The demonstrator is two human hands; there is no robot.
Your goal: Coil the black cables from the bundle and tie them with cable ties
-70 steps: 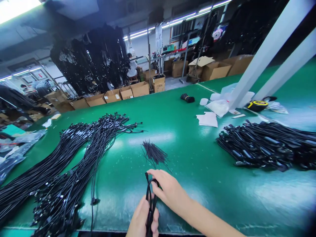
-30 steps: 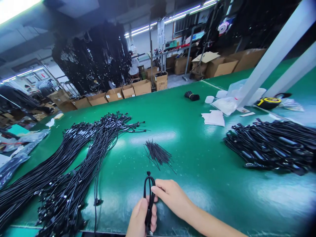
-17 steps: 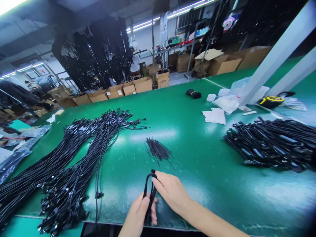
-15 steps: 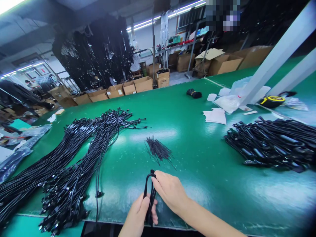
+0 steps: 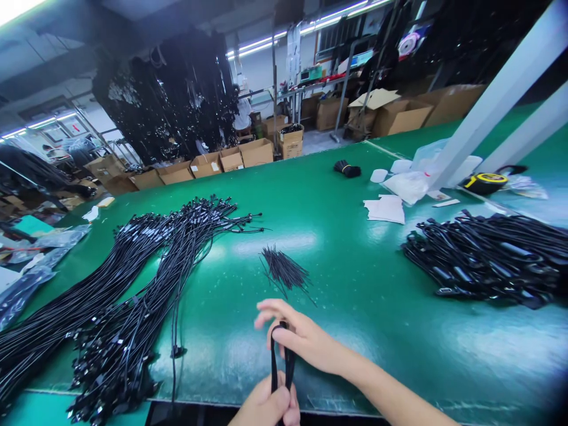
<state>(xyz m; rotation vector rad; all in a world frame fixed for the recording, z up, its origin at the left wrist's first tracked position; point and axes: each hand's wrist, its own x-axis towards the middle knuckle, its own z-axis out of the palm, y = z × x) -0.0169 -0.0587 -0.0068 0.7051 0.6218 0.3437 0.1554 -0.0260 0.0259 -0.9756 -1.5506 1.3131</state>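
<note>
- Your left hand is down at the bottom edge of the view, fist wrapped tight around the lower end of a folded black cable, right at the near edge of the green table mat.
- Your right hand comes in from the lower right and pinches the top loop of that same cable between thumb and forefinger, with the other fingers spread loose above it.
- So the cable runs upright between your two hands, doubled over into a narrow loop, just above the mat's front edge.
- A little past your right hand there's a small bundle of thin black zip ties lying flat on the mat, near but not touching.
- Off to your left is a big sprawl of long loose black cables fanned across the mat.
- Over on the right is a heap of already coiled black cables, well apart from your hands.
- Farther back there are some white paper sheets, a yellow and black tape roll and a row of brown cardboard boxes beyond the table's far side.
</note>
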